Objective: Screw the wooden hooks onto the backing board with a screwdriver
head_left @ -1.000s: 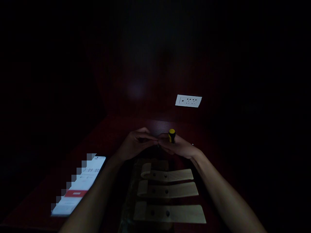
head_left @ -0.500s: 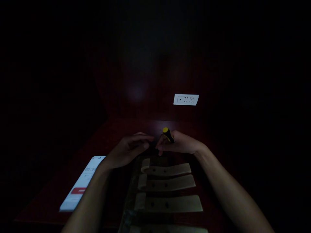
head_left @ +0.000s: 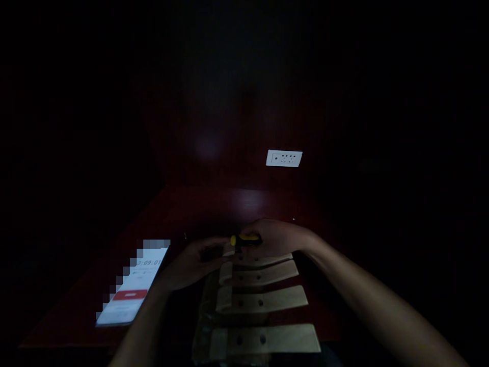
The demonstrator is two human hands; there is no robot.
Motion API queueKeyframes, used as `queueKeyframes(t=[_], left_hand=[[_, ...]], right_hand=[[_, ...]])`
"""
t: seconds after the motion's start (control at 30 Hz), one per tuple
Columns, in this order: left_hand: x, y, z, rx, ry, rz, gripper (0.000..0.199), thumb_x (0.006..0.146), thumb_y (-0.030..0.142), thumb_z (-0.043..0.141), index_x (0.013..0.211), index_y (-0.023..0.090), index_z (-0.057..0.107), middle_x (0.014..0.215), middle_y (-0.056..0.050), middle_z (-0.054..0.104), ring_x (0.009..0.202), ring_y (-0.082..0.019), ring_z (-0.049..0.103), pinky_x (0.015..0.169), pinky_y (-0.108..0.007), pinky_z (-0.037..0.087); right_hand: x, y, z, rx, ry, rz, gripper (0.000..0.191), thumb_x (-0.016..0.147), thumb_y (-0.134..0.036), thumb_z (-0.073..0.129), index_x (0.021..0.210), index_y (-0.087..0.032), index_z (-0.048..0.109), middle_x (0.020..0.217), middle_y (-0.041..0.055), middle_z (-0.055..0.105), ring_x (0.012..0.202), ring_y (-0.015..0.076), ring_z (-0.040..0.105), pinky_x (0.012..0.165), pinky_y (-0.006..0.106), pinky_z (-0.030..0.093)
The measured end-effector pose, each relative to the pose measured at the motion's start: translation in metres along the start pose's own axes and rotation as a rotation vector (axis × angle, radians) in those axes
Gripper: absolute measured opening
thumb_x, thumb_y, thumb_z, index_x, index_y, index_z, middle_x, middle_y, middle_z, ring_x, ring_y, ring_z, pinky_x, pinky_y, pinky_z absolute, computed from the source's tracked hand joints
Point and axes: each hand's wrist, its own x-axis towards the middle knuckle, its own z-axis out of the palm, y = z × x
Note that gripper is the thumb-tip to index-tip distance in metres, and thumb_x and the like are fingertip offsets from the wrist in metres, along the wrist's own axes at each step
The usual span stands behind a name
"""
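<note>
Fingers of the right hand [head_left: 275, 237] are closed around a yellow-and-black screwdriver [head_left: 244, 239], held level above the farthest of four wooden strips [head_left: 263, 300]. The left hand [head_left: 194, 262] is laid half-curled, holding nothing visible, against the strips' left ends. A lit phone [head_left: 132, 291] is seen left on the dark red table [head_left: 214, 204], a white socket plate [head_left: 284, 158] beyond.

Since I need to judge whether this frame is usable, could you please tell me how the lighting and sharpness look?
Head view: very dim, most of the frame near black; only the lit phone, the wall socket and the pale wooden strips stand out; part of the phone is pixelated; both hands are dark and soft-edged, the screwdriver's yellow handle barely readable.
</note>
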Motion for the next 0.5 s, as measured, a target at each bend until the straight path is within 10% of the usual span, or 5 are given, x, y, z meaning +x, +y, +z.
queueKeyframes(t=[0.5], left_hand=[[-0.001, -0.012, 0.003, 0.096, 0.034, 0.117, 0.042, 0.082, 0.037, 0.058, 0.122, 0.025, 0.057, 0.123, -0.001, 0.060, 0.109, -0.020, 0.057, 0.100, -0.038, 0.041]], right_hand=[[-0.006, -0.027, 0.007, -0.253, 0.063, 0.040, 0.013, 0.078, -0.025, 0.056, 0.083, -0.019, 0.067, 0.072, -0.0023, 0.065, 0.060, 0.0086, 0.054, 0.061, 0.021, 0.037]])
